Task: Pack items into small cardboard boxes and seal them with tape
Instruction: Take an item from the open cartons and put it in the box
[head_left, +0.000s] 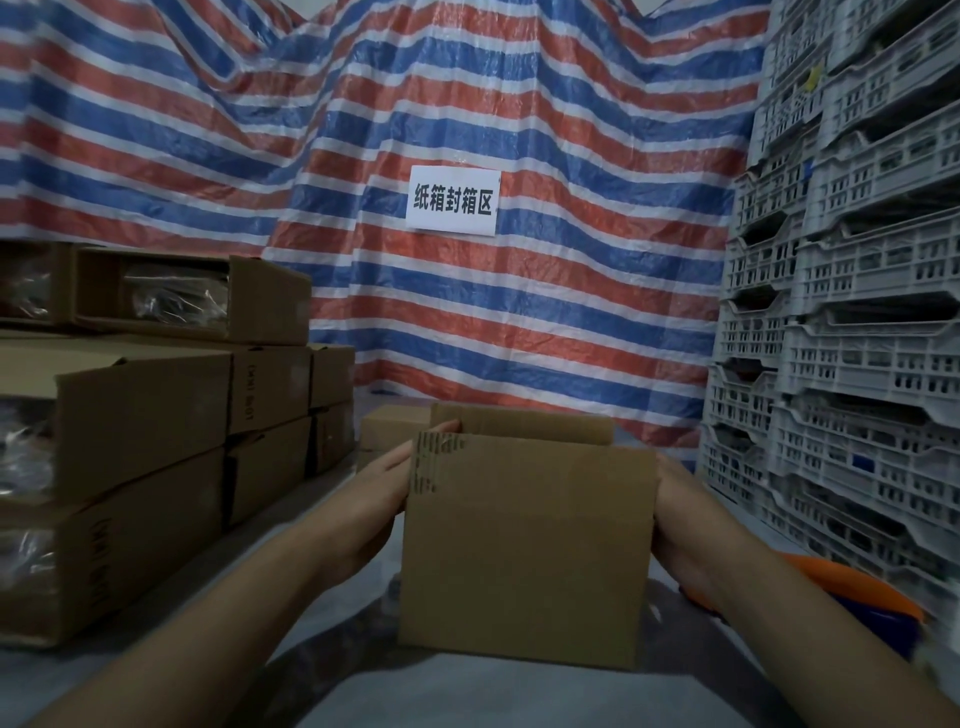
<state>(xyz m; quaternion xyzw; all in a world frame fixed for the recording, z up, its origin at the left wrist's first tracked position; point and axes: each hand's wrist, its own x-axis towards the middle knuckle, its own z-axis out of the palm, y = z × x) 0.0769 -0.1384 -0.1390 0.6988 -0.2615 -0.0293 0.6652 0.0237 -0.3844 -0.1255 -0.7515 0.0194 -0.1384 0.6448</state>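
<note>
Now both hands (675, 525) flank box (524, 540).

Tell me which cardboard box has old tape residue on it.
The small box held between both hands, left hand and right hand. Torn tape patches mark its upper left corner; the stacked boxes on the left show none.

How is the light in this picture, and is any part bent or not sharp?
Head view: dim, bluish light; the cardboard box between the left hand and right hand is fairly sharp; the stacked grey crates lean inward from wide-angle distortion; glare shows on plastic wrap inside the open cartons; the forearms blur near the bottom edge.
</note>
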